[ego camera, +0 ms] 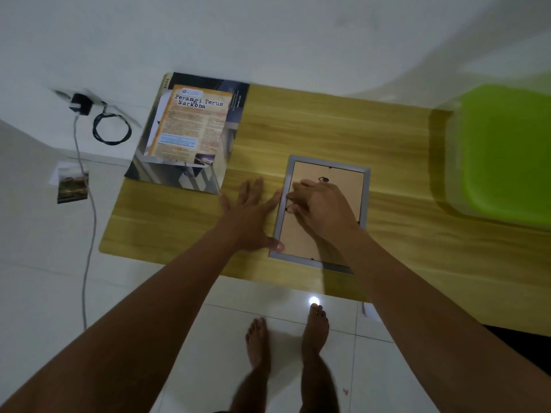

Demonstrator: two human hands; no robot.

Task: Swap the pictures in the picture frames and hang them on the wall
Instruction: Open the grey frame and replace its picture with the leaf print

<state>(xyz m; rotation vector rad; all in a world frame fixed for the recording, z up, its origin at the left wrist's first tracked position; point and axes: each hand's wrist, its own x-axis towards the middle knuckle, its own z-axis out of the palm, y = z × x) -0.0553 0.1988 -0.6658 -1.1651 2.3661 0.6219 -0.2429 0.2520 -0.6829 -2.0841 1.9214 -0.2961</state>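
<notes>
A grey picture frame (351, 171) lies face down on the wooden table (328, 126), its brown backing board up. My left hand (249, 217) lies flat with spread fingers on the table against the frame's left edge, the thumb resting on the frame's lower left corner. My right hand (320, 207) is on the backing board, fingers curled at a small black clip on the frame's left side. A small hanger ring shows near the top of the board. A printed sheet titled "Perangi Terus Narkoba" (193, 120) lies on a darker poster (235, 93) at the table's far left.
A green plastic seat (507, 150) stands at the table's right end. On the white tiled floor to the left are a charger with cable (80, 104), a coiled black cord (111, 128) and a small photo (73, 186). My bare feet stand in front of the table.
</notes>
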